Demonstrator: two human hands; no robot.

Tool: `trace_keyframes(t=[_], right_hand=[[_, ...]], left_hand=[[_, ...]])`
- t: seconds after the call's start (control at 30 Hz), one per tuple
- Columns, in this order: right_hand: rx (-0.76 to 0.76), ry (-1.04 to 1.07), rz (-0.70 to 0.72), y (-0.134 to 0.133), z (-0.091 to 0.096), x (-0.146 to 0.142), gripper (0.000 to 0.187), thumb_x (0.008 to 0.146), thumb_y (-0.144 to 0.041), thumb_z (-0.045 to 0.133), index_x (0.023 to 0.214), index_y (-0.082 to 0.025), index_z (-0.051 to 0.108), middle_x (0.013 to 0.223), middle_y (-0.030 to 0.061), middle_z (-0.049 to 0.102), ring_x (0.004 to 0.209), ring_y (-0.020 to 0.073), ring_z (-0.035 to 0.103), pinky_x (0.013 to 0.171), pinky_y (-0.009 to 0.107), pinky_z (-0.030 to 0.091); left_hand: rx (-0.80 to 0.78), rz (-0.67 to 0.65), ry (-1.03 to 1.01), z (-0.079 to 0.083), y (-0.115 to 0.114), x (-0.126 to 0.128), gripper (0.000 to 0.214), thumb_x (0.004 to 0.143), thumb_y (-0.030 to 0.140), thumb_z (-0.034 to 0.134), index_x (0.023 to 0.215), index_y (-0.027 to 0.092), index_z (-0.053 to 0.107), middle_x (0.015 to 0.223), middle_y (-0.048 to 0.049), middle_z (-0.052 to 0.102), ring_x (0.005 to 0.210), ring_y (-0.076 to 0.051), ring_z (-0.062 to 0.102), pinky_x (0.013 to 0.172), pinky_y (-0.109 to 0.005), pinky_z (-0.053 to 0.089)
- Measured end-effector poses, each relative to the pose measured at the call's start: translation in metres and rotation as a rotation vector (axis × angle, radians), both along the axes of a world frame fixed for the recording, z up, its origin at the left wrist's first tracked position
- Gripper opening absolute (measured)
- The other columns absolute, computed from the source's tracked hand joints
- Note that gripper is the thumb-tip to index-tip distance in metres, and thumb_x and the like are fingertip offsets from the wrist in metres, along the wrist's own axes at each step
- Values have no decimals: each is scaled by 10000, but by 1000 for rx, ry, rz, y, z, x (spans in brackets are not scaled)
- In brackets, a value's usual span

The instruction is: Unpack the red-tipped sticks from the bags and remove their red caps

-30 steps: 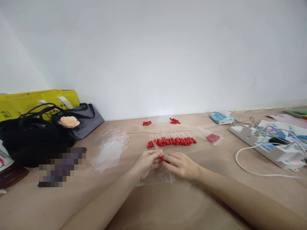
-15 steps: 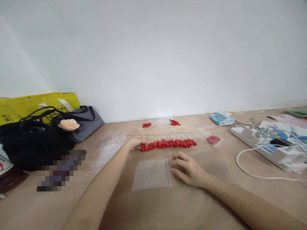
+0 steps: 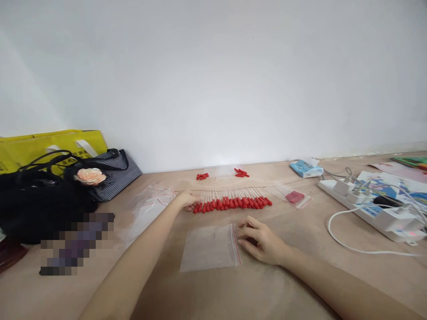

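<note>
A long row of pale thin sticks with red rounded ends (image 3: 233,203) lies side by side on the table, red ends toward me. My left hand (image 3: 187,200) is at the row's left end, its fingers stretched out against the outermost sticks; nothing is lifted. Nearer to me lies a flat clear zip bag (image 3: 210,249) with a red line along its right-hand edge. My right hand (image 3: 262,240) rests on the table beside that edge, fingers loosely curved and apart, holding nothing.
More clear zip bags (image 3: 148,211) overlap at the left. A filled bag with red-ended sticks (image 3: 295,197) lies right of the row. Small red piles (image 3: 202,176) sit near the wall. Bags (image 3: 110,173) stand left; a tissue pack (image 3: 306,168) and power strip (image 3: 373,209) lie right.
The leftmost sticks now lie slanted and more spread out, and my left hand has drawn back slightly to the left from over them. My right hand stays beside the clear bag.
</note>
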State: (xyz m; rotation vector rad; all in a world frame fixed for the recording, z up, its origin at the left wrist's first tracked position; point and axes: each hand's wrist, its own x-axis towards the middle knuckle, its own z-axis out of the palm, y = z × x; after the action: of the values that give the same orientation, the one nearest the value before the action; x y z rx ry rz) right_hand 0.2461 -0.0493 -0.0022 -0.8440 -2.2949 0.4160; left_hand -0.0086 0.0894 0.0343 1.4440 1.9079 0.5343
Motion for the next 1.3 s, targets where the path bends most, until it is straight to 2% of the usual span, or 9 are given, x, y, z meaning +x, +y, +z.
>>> trace_keyframes(t=[0.23, 0.53, 0.73, 0.77, 0.87, 0.97, 1.1, 1.2, 1.3], right_hand=[[41, -14, 4, 0, 1, -1, 155, 820, -291, 471, 883, -185, 565, 790, 39, 574, 735, 141, 524, 682, 286, 401], [13, -61, -34, -2, 3, 0, 226, 805, -379, 486, 899, -191, 568, 721, 17, 573, 688, 137, 513, 684, 298, 362], [160, -109, 15, -10, 11, -5, 466, 755, -501, 499, 1116, -207, 514, 1039, 102, 527, 905, 205, 488, 777, 369, 365], [171, -133, 58, -11, 12, -7, 461, 761, -502, 492, 1127, -223, 511, 1098, 102, 509, 962, 214, 474, 811, 384, 352], [166, -198, 181, -12, 14, -9, 415, 767, -494, 494, 1095, -243, 542, 1162, 75, 499, 1091, 225, 419, 912, 421, 283], [107, -206, 246, -9, 12, -7, 349, 786, -452, 493, 1044, -231, 575, 1074, 55, 562, 1053, 191, 462, 939, 406, 272], [44, -160, 268, -4, 9, -1, 299, 804, -402, 489, 1005, -208, 596, 1014, 62, 597, 964, 166, 522, 870, 352, 360], [38, -126, 272, -3, 6, 0, 269, 812, -375, 486, 973, -197, 607, 985, 60, 610, 901, 150, 551, 822, 321, 396], [90, -83, 192, 0, 6, 3, 237, 809, -352, 497, 955, -207, 614, 949, 49, 619, 850, 143, 561, 777, 304, 416]], left_hand=[[23, 2, -157, -2, -23, -6, 228, 589, 269, 714, 606, 120, 542, 543, 2, 592, 538, -107, 593, 535, -205, 500], [154, -34, -142, -6, -32, -7, 228, 572, 287, 702, 589, 124, 544, 510, 6, 573, 503, -115, 578, 530, -230, 488], [379, -77, 1, -2, -68, -3, 187, 708, 354, 563, 723, 169, 588, 683, -19, 615, 717, -167, 592, 705, -292, 456], [425, -133, 23, -2, -80, 0, 202, 730, 374, 537, 748, 181, 598, 717, -20, 618, 751, -169, 583, 746, -299, 443], [541, -623, 134, -6, -115, 8, 275, 786, 387, 475, 956, 207, 595, 985, -59, 603, 930, -185, 541, 853, -323, 402], [464, -834, 163, -11, -135, 12, 448, 782, 404, 494, 1201, 250, 457, 1284, -72, 435, 1170, -220, 388, 975, -379, 302], [439, -746, 133, -15, -131, 12, 470, 690, 441, 600, 1103, 227, 535, 1203, -85, 505, 1097, -233, 449, 934, -377, 336], [332, -556, 97, -15, -121, 12, 447, 580, 402, 684, 955, 182, 578, 926, -56, 610, 816, -192, 552, 721, -301, 430], [193, -485, 118, -11, -115, 8, 298, 614, 398, 625, 802, 170, 590, 684, 4, 580, 624, -147, 522, 559, -237, 389]])
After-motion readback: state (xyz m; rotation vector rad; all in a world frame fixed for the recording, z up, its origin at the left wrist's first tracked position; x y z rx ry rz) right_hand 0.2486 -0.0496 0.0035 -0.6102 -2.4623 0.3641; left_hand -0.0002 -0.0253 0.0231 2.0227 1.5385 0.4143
